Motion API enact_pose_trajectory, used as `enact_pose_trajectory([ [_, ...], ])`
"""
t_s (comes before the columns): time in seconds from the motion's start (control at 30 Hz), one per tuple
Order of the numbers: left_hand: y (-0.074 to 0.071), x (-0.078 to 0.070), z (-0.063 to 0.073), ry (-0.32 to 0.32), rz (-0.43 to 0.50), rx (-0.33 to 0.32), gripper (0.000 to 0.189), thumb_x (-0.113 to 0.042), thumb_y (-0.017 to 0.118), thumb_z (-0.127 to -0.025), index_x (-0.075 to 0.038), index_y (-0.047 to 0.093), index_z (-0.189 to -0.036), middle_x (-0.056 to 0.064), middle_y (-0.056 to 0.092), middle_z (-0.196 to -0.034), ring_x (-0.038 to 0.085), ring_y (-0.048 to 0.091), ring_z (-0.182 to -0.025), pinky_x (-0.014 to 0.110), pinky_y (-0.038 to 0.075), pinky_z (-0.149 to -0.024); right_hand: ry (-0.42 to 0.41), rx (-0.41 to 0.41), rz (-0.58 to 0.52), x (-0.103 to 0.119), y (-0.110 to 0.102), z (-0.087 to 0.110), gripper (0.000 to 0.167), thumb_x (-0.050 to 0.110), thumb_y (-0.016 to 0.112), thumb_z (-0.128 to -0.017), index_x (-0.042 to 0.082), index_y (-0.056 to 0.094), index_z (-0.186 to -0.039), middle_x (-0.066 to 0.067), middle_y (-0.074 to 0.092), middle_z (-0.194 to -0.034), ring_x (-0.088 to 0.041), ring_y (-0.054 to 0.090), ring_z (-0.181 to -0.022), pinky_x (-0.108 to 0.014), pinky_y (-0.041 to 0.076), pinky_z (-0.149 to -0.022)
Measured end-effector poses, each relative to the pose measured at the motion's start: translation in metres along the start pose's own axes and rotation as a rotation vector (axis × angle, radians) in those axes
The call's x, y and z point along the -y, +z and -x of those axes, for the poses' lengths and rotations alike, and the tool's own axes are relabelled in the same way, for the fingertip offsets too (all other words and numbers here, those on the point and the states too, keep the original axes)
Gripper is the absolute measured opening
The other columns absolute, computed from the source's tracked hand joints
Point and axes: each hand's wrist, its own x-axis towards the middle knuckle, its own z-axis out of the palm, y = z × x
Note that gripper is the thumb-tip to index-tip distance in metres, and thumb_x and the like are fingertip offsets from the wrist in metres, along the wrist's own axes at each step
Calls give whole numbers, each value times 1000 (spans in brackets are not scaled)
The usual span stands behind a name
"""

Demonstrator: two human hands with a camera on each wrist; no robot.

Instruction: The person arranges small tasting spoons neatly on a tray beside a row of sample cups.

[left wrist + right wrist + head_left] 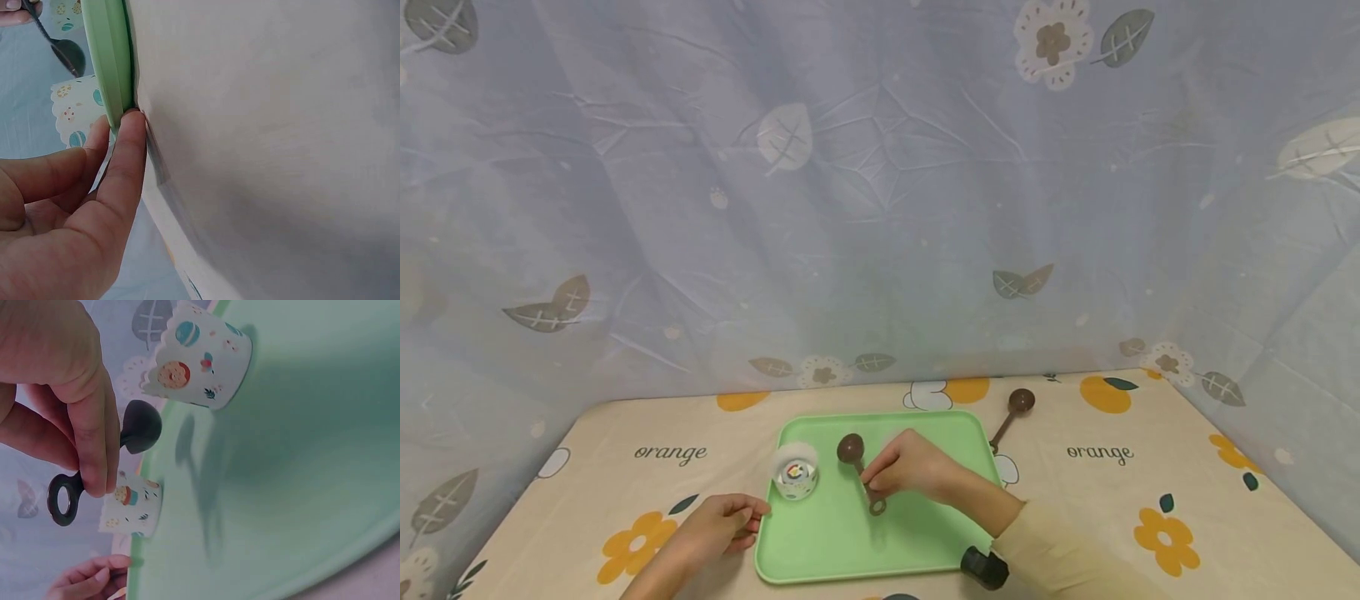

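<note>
My right hand pinches the handle of a brown spoon with a deep round bowl and a ring at its end. The spoon hangs above a light green tray, and its shadow falls on the tray in the right wrist view. At the tray's left edge, my left hand touches the rim with extended fingertips, the thumb apart from it. A white paper baking cup with small printed pictures stands near that edge. The right wrist view shows a second similar cup on the tray.
Another brown spoon lies on the cloth beyond the tray's right back corner, its handle end close to the rim. A tablecloth with orange prints covers the table. A patterned curtain hangs behind and at both sides.
</note>
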Motion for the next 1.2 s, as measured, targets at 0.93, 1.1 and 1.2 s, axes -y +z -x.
enact_pose_trajectory([
  [0.93, 0, 1, -1, 2, -1, 2, 26, 4, 34, -94, 12, 58, -102, 9, 55, -84, 15, 52, -74, 29, 50, -67, 105, 42, -53, -9, 17, -3, 18, -15, 50, -83, -15, 64, -95, -22, 65, -89, -29, 65, -81, -33, 53, -71],
  [1.1, 0, 2, -2, -3, 3, 3, 26, 4, 34, -95, 12, 58, -102, 9, 55, -83, 15, 52, -73, 29, 50, -67, 95, 55, -15, -11, 18, -3, 18, -15, 51, -81, -14, 65, -93, -18, 65, -84, -26, 65, -74, -33, 53, -67],
  [1.2, 0, 2, -2, -3, 3, 3, 26, 3, 34, -95, 11, 58, -102, 9, 55, -83, 15, 52, -73, 29, 50, -67, 87, 51, 26, -11, 20, -2, 18, -13, 53, -80, -13, 66, -91, -15, 65, -81, -21, 63, -68, -33, 53, -64],
])
